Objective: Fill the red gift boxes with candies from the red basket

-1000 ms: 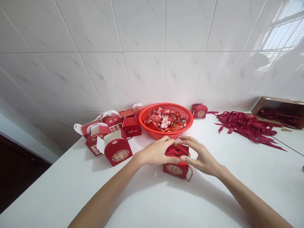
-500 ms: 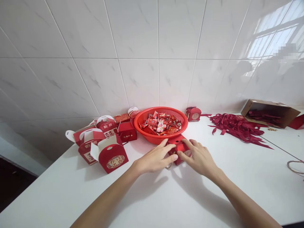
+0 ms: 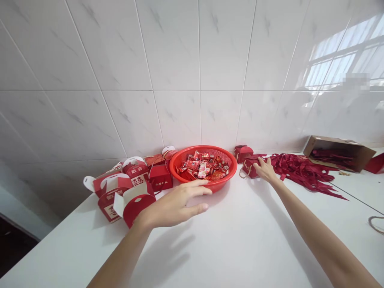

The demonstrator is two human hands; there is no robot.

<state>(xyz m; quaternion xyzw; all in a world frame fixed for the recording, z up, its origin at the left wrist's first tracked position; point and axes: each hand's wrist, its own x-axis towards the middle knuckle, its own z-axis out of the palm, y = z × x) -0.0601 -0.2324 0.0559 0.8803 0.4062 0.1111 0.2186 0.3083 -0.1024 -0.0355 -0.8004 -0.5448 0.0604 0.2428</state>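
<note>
My right hand (image 3: 264, 170) grips a small closed red gift box (image 3: 249, 167) with a string loop at its side, right of the basket. Against the wall behind it stands another closed red box (image 3: 242, 153). My left hand (image 3: 177, 203) hovers with fingers apart and holds nothing, in front of the red plastic basket (image 3: 220, 186). Wrapped candies (image 3: 203, 169) fill the basket. Partly behind my left wrist is an open-topped red box (image 3: 135, 204), with more red boxes (image 3: 112, 194) around it.
A heap of dark red ribbons (image 3: 300, 166) lies to the right. Beyond it a cardboard box (image 3: 357, 158) rests on its side with ribbons inside. A twine loop (image 3: 375, 225) is at the right edge of the white table (image 3: 228, 244). Tiled wall (image 3: 222, 116) closes the back.
My right hand has carried the closed gift box from before the basket to the right, beside the other closed box. My left hand has let go and drawn back left.
</note>
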